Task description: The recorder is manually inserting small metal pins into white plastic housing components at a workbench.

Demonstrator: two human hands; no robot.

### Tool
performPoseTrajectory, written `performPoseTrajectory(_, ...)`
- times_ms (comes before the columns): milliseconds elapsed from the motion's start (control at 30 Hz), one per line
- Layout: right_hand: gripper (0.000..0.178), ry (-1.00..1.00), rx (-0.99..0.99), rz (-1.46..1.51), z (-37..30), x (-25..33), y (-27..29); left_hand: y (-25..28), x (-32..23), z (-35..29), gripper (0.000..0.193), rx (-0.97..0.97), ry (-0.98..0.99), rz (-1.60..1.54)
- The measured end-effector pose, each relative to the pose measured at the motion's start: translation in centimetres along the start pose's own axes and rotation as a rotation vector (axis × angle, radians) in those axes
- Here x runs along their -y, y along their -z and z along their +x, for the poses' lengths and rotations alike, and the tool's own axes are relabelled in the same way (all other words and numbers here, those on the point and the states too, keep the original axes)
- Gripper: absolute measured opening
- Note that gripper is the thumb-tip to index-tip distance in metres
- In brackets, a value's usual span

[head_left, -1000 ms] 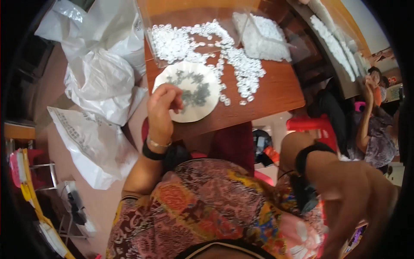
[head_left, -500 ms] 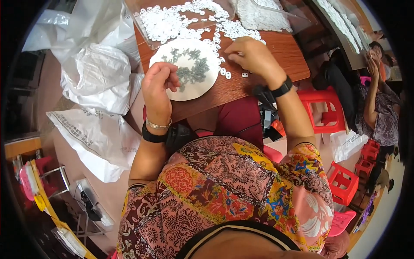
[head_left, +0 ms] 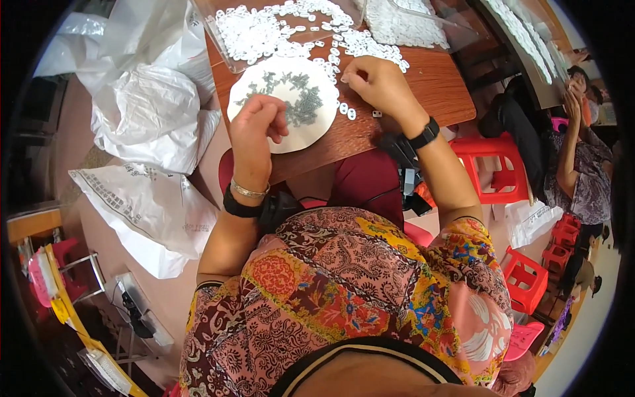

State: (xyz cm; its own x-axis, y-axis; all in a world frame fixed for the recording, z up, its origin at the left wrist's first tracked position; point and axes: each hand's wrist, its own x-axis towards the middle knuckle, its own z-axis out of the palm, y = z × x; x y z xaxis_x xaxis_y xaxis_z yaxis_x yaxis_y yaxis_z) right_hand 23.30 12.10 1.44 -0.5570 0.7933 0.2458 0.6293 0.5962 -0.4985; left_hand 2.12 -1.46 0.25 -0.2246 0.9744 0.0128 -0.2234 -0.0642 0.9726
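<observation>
A round cream plate [head_left: 319,131] lies at the table's near left, scattered with small grey screw-like pieces [head_left: 305,106]. Over its left part hovers my left hand [head_left: 260,126], fingers curled together; whatever they hold, if anything, is hidden. Just right of the plate, my right hand [head_left: 380,85] is bent with thumb and fingers closed, close to several loose white oval pieces with two holes [head_left: 346,110]. What sits in its grip cannot be made out. More white pieces [head_left: 248,33] are heaped beyond the plate.
Clear plastic trays [head_left: 231,66] of white pieces stand at the far side of the brown wooden table [head_left: 436,89]. White sacks [head_left: 145,112] crowd the floor at left. A red stool [head_left: 493,149] stands at right, and another person [head_left: 582,159] sits farther right.
My left hand has moved right, farther over the plate. My right hand has shifted slightly left, its fingertips still near the white pieces.
</observation>
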Motion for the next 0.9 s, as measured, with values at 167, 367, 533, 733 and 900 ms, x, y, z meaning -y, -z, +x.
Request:
performPoseTrajectory(167, 0.012, -0.055, 0.034, 0.847, -1.6, 5.7, -0.6, -1.9, 0.2, -0.6, 0.027, 0.124, 0.097, -0.004)
performPoseTrajectory(367, 0.008, 0.001, -0.084, 0.620, -2.2, 9.0, -2.5, -1.4, 0.6, -0.9, 0.022, 0.114, 0.032, -0.074)
performPoseTrajectory(533, 0.013, 0.058, -0.142, 0.567, -2.2, 9.9, -2.8, -0.7, 0.6, -0.5, 0.019, 0.062, -0.013, -0.040)
performPoseTrajectory(733, 0.016, 0.077, 0.036, 0.452, -0.7, 11.5, -1.7, 0.9, 0.2, -0.4, 0.019, 0.034, -0.066, 0.014)
performPoseTrajectory(900, 0.015, 0.281, 0.051, 0.132, 0.8, 9.4, -3.3, 3.4, -0.8, -0.5, 0.013, -0.081, -0.076, -0.166)
